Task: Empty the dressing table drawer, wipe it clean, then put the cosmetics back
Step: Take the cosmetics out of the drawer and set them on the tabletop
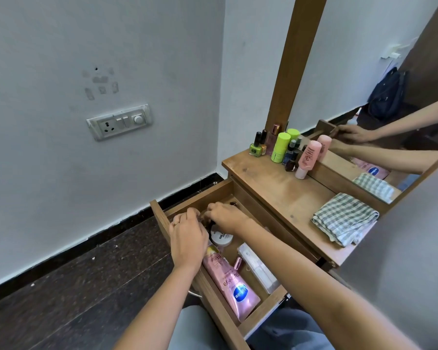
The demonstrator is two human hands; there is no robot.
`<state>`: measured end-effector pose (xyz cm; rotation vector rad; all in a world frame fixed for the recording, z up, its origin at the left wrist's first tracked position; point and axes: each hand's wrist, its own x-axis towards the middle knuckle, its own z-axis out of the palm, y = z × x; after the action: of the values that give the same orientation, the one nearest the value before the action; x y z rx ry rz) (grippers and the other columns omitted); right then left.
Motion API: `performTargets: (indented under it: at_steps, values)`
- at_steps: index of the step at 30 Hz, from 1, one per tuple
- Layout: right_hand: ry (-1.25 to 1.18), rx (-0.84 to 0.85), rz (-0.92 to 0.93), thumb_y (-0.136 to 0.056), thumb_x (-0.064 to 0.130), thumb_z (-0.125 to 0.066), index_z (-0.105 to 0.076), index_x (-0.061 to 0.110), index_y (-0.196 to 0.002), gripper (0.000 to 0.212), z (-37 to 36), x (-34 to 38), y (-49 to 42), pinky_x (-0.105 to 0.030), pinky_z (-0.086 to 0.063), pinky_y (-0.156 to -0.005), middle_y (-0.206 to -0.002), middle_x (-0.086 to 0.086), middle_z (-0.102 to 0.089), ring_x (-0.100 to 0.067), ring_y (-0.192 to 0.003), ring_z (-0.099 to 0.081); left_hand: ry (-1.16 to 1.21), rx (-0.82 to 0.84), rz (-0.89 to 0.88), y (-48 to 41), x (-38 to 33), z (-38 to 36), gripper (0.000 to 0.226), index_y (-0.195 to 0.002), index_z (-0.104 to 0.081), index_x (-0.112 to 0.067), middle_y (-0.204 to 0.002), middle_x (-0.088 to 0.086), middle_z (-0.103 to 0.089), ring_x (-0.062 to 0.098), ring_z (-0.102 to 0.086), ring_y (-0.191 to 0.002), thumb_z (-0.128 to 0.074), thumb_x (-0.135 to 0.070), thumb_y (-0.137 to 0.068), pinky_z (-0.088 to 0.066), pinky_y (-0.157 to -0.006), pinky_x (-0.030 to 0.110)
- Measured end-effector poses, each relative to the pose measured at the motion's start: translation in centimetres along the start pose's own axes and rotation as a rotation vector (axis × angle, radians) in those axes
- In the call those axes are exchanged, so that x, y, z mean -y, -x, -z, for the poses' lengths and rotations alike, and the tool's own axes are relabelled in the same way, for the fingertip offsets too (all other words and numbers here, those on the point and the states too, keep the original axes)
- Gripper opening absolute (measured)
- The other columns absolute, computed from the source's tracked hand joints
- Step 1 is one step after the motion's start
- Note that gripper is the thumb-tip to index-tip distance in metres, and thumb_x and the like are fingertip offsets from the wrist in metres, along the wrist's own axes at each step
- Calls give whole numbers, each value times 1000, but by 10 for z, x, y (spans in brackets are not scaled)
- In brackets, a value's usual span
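Left hand (187,234) and right hand (225,218) pinch small dark things (204,220) in the drawer (160,215); likely these join the bottles (280,147) on the surface (276,184).

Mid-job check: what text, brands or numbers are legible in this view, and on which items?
"Vaseline": pink plastic tube in the wooden drawer.
"-Hya": same tube, start of word unclear.
"NAIL": white round jar lid; the rest is too small.
Pink upturned bottle, lime-green cylinder, green nail-polish bottle: lettering too blurred to read.
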<state>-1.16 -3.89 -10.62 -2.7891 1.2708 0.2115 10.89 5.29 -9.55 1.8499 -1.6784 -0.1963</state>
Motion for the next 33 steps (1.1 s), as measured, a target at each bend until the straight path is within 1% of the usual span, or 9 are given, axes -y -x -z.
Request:
performTargets:
  at_steps: [6,11,13,16,20,23,26,30,33]
  values:
    - [114,-13,64,-93,5,-50,-59,5,-119,27,-7,-4,-4,-40,-54,-76,-105,-13,-57,-29,-102,-58,-10,18,7,0,2,-1,16,-104,-62,-14,-95,1,-67,17,-59,-101,-57,-13,-89,-39,-91,33]
    - [94,-55,113,-95,1,-43,-49,3,-117,23,-7,-3,-3,-41,-52,-69,-107,-15,-52,-32,-94,-60,8,6,32,1,0,0,13,-102,-62,-16,-93,-1,-67,16,-58,-99,-55,-14,-91,-37,-92,32]
    - [56,-94,63,-97,9,-44,-47,5,-113,16,-1,-1,-5,-39,-49,-63,-104,-14,-52,-31,-90,-61,5,8,27,0,0,0,14,-103,-62,-15,-93,-1,-67,16,-59,-98,-56,-14,-90,-37,-93,33]
    - [-52,-129,-100,-94,22,-54,-48,5,-114,27,11,3,-9,-42,-53,-68,-109,-15,-54,-32,-92,-63,6,4,21,0,1,-1,15,-103,-63,-15,-91,-1,-67,16,-59,-97,-56,-15,-90,-37,-93,33]
    - [-109,-133,-242,-87,2,-56,-50,3,-111,25,26,2,-12,-42,-51,-73,-111,-17,-57,-35,-94,-64,10,4,26,0,-1,-1,14,-102,-63,-14,-89,-1,-67,16,-58,-96,-56,-14,-90,-36,-92,33]
    - [-130,-190,-268,-84,3,-51,-53,4,-101,17,55,-1,-8,-37,-48,-67,-100,-14,-63,-33,-87,-64,8,16,29,-1,-1,0,14,-101,-63,-14,-89,-1,-67,17,-58,-97,-54,-14,-91,-35,-92,34]
    - [-255,-232,-301,-84,7,-58,-58,9,-93,9,101,-18,5,-31,-50,-60,-84,-5,-64,-20,-75,-62,14,20,31,-2,0,-1,14,-101,-64,-16,-89,-3,-67,16,-58,-96,-53,-16,-91,-35,-92,34]
    - [-399,-384,-387,-80,3,-64,-67,8,-90,12,154,-66,8,-26,-50,-70,-92,-6,-67,-18,-80,-62,21,17,26,-2,2,-3,14,-101,-65,-18,-89,-5,-69,14,-59,-97,-55,-17,-92,-35,-94,33]
    - [-338,-374,-455,-77,-3,-66,-69,7,-86,14,175,-100,2,-25,-47,-67,-94,-8,-69,-18,-79,-63,30,16,24,-2,3,-4,13,-101,-65,-18,-89,-5,-69,13,-59,-97,-55,-18,-92,-35,-93,32]
